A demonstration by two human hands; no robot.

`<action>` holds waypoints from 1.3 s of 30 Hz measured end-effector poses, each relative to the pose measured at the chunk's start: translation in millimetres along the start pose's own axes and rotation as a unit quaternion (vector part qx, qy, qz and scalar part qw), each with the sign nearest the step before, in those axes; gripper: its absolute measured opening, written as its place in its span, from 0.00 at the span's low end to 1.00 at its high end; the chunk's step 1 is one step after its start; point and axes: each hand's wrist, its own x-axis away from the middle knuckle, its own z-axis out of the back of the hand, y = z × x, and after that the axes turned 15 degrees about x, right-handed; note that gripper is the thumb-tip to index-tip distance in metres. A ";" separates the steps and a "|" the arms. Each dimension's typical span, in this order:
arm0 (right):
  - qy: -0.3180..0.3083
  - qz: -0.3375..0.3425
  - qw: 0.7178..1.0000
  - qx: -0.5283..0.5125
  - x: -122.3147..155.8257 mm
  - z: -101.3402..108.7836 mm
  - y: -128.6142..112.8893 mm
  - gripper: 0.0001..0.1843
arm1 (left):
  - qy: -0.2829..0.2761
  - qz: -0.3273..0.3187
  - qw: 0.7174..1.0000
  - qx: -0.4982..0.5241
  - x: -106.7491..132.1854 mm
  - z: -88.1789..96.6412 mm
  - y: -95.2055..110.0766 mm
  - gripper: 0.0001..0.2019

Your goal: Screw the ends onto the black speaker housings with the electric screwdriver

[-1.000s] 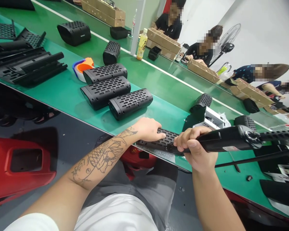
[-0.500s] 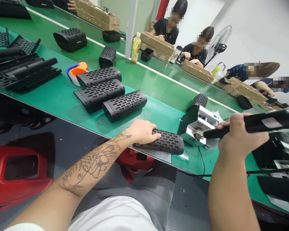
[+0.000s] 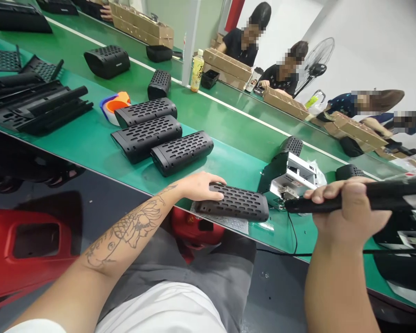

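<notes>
The left hand [image 3: 199, 185] clasps the end of a black speaker [image 3: 237, 208] that lies at the near edge of the green table [image 3: 90, 138]. The right hand [image 3: 348, 215] is closed around a black tool [image 3: 384, 195]; its label is unreadable.

Grille shell [image 3: 239, 206] at bench [image 3: 90, 138] edge; 3 shells [image 3: 147, 138] behind-left, feeder box [image 3: 288, 178] just rt, driver [image 3: 395, 193] before it.

Factory assembly line: long green conveyor belt [image 3: 229, 120], seated workers [image 3: 244, 39] packing cardboard boxes [image 3: 229, 64].
</notes>
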 end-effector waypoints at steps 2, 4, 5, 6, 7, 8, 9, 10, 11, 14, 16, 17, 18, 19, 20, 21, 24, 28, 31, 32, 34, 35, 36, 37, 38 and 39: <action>-0.072 0.022 0.995 -0.062 16.6 -17.7 -28.2 0.21 | 0.015 -0.015 0.999 0.040 0.0 -1.4 -12.5 0.32; -0.138 0.026 0.983 -0.119 35.0 -43.6 -49.7 0.19 | 0.029 -0.023 0.998 0.056 -1.4 -4.8 -20.3 0.32; -0.159 0.028 0.977 -0.142 43.8 -58.5 -56.8 0.18 | 0.032 -0.028 0.997 0.059 -2.2 -6.5 -22.3 0.31; -0.175 0.028 0.971 -0.157 51.7 -73.5 -61.4 0.18 | 0.035 -0.032 0.997 0.060 -2.9 -7.9 -23.2 0.31; -0.185 0.026 0.968 -0.167 58.4 -88.0 -63.6 0.18 | 0.039 -0.038 0.997 0.062 -3.3 -9.0 -23.3 0.31; -0.191 0.025 0.966 -0.173 63.8 -101.0 -63.7 0.19 | 0.042 -0.044 0.996 0.063 -3.5 -9.8 -22.8 0.30; -0.195 0.021 0.965 -0.173 67.9 -112.1 -62.3 0.20 | 0.044 -0.049 0.996 0.065 -3.3 -10.3 -22.0 0.28; -0.197 0.016 0.965 -0.169 70.8 -120.9 -59.8 0.21 | 0.045 -0.054 0.995 0.067 -2.8 -10.5 -20.8 0.27; -0.202 0.011 0.966 -0.162 72.8 -127.4 -56.8 0.22 | 0.043 -0.057 0.995 0.070 -2.2 -10.5 -19.6 0.26; -0.224 -0.010 0.967 -0.124 75.8 -135.7 -47.9 0.24 | 0.036 -0.054 0.994 0.083 0.0 -9.9 -15.8 0.23; -0.240 -0.020 0.965 -0.108 77.1 -135.6 -43.2 0.24 | 0.034 -0.045 0.994 0.095 1.3 -9.0 -13.6 0.23; -0.247 -0.022 0.963 -0.106 77.9 -135.0 -41.2 0.23 | 0.032 -0.043 0.993 0.101 1.7 -8.5 -12.8 0.22; -0.256 -0.023 0.961 -0.107 78.7 -134.2 -39.2 0.22 | 0.029 -0.042 0.993 0.104 2.0 -8.0 -12.1 0.22; -0.266 -0.024 0.957 -0.109 79.6 -133.4 -37.3 0.22 | 0.026 -0.043 0.993 0.104 2.1 -7.5 -11.6 0.22; -0.278 -0.025 0.954 -0.110 80.5 -132.6 -35.3 0.21 | 0.023 -0.046 0.993 0.102 2.0 -7.1 -11.4 0.22; -0.289 -0.027 0.951 -0.110 81.5 -131.9 -33.3 0.21 | 0.021 -0.047 0.994 0.099 1.7 -6.7 -11.4 0.21; -0.314 -0.038 0.942 -0.114 84.2 -130.1 -28.1 0.21 | 0.018 -0.042 0.995 0.083 -0.3 -6.2 -12.7 0.22; -0.335 -0.052 0.932 -0.128 86.9 -127.8 -24.8 0.22 | 0.012 -0.043 0.996 0.073 -2.4 -7.2 -15.6 0.23; -0.344 -0.058 0.929 -0.124 89.3 -127.3 -23.8 0.23 | 0.016 -0.041 0.996 0.074 -2.5 -8.1 -16.3 0.26; -0.346 -0.058 0.928 -0.122 90.6 -127.7 -23.7 0.23 | 0.017 -0.039 0.996 0.075 -2.3 -8.4 -16.2 0.26; -0.348 -0.058 0.928 -0.117 93.4 -129.2 -24.9 0.22 | 0.020 -0.039 0.996 0.082 -1.6 -9.2 -16.0 0.27; -0.347 -0.057 0.929 -0.114 94.5 -129.8 -26.6 0.22 | 0.022 -0.042 0.995 0.087 -0.7 -10.0 -16.3 0.26; -0.345 -0.055 0.930 -0.113 94.6 -129.9 -29.0 0.21 | 0.030 -0.046 0.994 0.093 0.7 -11.2 -17.3 0.25; -0.342 -0.052 0.931 -0.115 93.4 -128.8 -32.1 0.21 | 0.045 -0.054 0.992 0.100 3.0 -13.0 -19.2 0.23; -0.337 -0.045 0.933 -0.123 90.1 -126.2 -35.5 0.21 | 0.064 -0.066 0.990 0.108 6.4 -15.4 -22.2 0.22; -0.326 -0.038 0.935 -0.134 84.3 -121.5 -38.5 0.20 | 0.082 -0.083 0.987 0.114 10.9 -18.6 -26.3 0.22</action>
